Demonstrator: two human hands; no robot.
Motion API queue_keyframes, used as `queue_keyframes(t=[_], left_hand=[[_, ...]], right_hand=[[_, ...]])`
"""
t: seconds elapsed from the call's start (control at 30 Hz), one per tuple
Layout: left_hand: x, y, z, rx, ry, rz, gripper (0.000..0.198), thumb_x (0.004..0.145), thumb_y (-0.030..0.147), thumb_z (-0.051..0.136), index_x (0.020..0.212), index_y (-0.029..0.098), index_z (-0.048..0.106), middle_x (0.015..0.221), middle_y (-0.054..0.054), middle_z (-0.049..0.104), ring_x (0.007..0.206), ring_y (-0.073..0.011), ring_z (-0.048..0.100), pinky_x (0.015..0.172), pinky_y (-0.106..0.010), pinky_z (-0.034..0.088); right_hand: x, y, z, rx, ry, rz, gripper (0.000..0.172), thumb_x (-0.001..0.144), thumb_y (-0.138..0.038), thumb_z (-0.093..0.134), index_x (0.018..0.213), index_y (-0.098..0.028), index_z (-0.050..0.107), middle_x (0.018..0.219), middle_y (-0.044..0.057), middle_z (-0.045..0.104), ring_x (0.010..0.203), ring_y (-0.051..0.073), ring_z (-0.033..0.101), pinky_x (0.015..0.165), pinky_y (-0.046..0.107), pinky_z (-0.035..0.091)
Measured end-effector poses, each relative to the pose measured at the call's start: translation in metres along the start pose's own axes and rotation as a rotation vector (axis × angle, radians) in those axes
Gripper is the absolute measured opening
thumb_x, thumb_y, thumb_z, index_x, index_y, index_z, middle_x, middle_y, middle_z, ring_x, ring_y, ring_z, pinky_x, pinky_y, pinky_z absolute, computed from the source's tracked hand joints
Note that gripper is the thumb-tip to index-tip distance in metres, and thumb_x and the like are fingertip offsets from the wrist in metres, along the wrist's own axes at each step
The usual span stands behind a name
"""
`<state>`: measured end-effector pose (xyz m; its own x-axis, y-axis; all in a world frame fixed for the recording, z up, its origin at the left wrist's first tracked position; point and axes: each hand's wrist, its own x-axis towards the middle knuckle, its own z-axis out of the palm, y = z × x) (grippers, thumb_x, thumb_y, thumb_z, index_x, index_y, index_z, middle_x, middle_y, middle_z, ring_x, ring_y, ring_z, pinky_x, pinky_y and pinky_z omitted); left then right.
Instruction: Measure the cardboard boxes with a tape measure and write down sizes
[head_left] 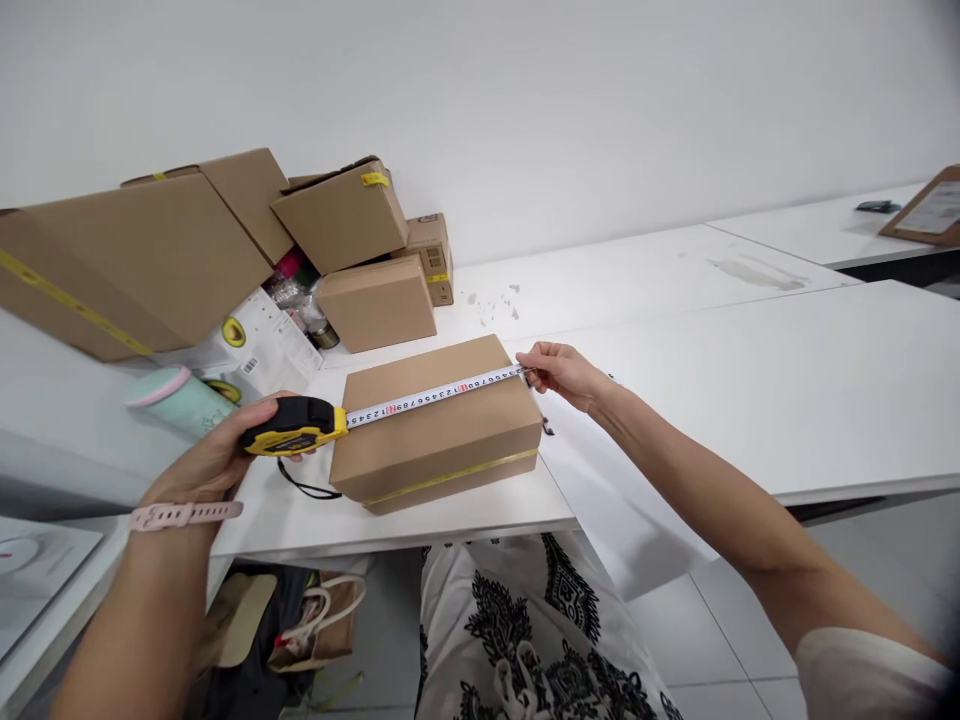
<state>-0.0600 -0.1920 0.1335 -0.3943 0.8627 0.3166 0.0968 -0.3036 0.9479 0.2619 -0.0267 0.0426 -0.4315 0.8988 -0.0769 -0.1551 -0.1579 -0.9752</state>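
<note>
1. While the left hand (229,440) is closed around the tape measure's case (289,425), thumb on top and some fingers showing beneath, the taped box (431,445) sits just to the right of that grip.
2. The case is at the taped box's left edge, its yellow nose pointing over the top; whether the nose touches the cardboard, I cannot tell.
3. From there the tape blade (435,399) stretches straight across the taped box's top to the right edge, its printed scale facing up.
4. At that right edge the right hand (559,375) pinches the blade's end between thumb and fingers; the very tip is hidden by them.
5. Neither hand grips the taped box itself, which rests on the white table (457,530) with yellow tape along its near side.
6. A black cord (304,487) loops beside the taped box's near left corner.
7. Left of the taped box, beyond the case, a mint cup (180,398) leans; behind the taped box is a plain carton (379,305).
</note>
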Motion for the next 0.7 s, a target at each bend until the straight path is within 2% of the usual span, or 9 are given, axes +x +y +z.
queue_keyframes(t=[0.07, 0.17, 0.3, 0.37, 0.57, 0.63, 0.7], left_hand=[[0.0, -0.005, 0.001, -0.006, 0.01, 0.003, 0.054, 0.081, 0.063, 0.062, 0.107, 0.017, 0.069, 0.094, -0.004, 0.075, 0.099, -0.0319, 0.069, 0.085, -0.042, 0.058], [0.008, -0.019, -0.022, -0.004, 0.01, -0.071, 0.055, 0.08, 0.066, 0.061, 0.104, 0.017, 0.07, 0.089, -0.003, 0.076, 0.092, -0.0303, 0.07, 0.079, -0.04, 0.06], [0.031, -0.029, -0.071, 0.187, -0.145, -0.474, 0.055, 0.065, 0.063, 0.077, 0.092, 0.015, 0.073, 0.082, -0.004, 0.077, 0.073, -0.0276, 0.071, 0.061, -0.034, 0.06], [0.04, -0.028, -0.086, 0.257, -0.199, -0.591, 0.055, 0.061, 0.061, 0.081, 0.093, 0.017, 0.073, 0.083, -0.004, 0.078, 0.072, -0.0268, 0.071, 0.058, -0.033, 0.059], [0.048, -0.026, -0.095, 0.276, -0.213, -0.598, 0.053, 0.067, 0.059, 0.079, 0.1, 0.018, 0.072, 0.091, -0.003, 0.079, 0.078, -0.0264, 0.071, 0.063, -0.032, 0.06], [0.048, -0.027, -0.098, 0.266, -0.209, -0.596, 0.049, 0.071, 0.057, 0.076, 0.1, 0.018, 0.071, 0.089, -0.001, 0.079, 0.077, -0.0254, 0.07, 0.063, -0.032, 0.059], [0.048, -0.028, -0.101, 0.25, -0.191, -0.596, 0.046, 0.074, 0.055, 0.074, 0.1, 0.018, 0.07, 0.087, 0.0, 0.079, 0.075, -0.024, 0.07, 0.063, -0.031, 0.059]], right_hand=[[0.001, 0.002, 0.004, -0.039, 0.013, -0.026, 0.047, 0.061, -0.046, 0.087, 0.06, -0.019, 0.048, 0.049, -0.004, 0.054, 0.047, 0.006, 0.043, 0.045, 0.021, 0.031], [0.002, 0.003, 0.008, -0.081, 0.04, -0.051, 0.048, 0.063, -0.048, 0.086, 0.06, -0.02, 0.047, 0.05, -0.004, 0.054, 0.048, 0.007, 0.043, 0.046, 0.022, 0.032], [0.003, 0.008, 0.012, -0.155, 0.054, -0.095, 0.046, 0.067, -0.05, 0.083, 0.063, -0.02, 0.048, 0.054, -0.004, 0.055, 0.051, 0.008, 0.045, 0.049, 0.024, 0.035], [0.002, 0.011, 0.012, -0.219, 0.063, -0.117, 0.044, 0.071, -0.052, 0.079, 0.067, -0.02, 0.049, 0.059, -0.003, 0.056, 0.054, 0.008, 0.046, 0.051, 0.024, 0.037], [-0.001, 0.015, 0.014, -0.428, 0.089, -0.189, 0.036, 0.08, -0.056, 0.07, 0.082, -0.022, 0.057, 0.084, 0.002, 0.065, 0.074, 0.015, 0.057, 0.062, 0.029, 0.046], [0.0, 0.015, 0.015, -0.448, 0.102, -0.269, 0.033, 0.081, -0.054, 0.069, 0.091, -0.023, 0.062, 0.106, 0.005, 0.068, 0.094, 0.02, 0.061, 0.074, 0.034, 0.051], [0.002, 0.016, 0.017, -0.459, 0.06, -0.373, 0.031, 0.083, -0.051, 0.069, 0.103, -0.027, 0.066, 0.131, 0.006, 0.062, 0.118, 0.024, 0.057, 0.094, 0.041, 0.049]])
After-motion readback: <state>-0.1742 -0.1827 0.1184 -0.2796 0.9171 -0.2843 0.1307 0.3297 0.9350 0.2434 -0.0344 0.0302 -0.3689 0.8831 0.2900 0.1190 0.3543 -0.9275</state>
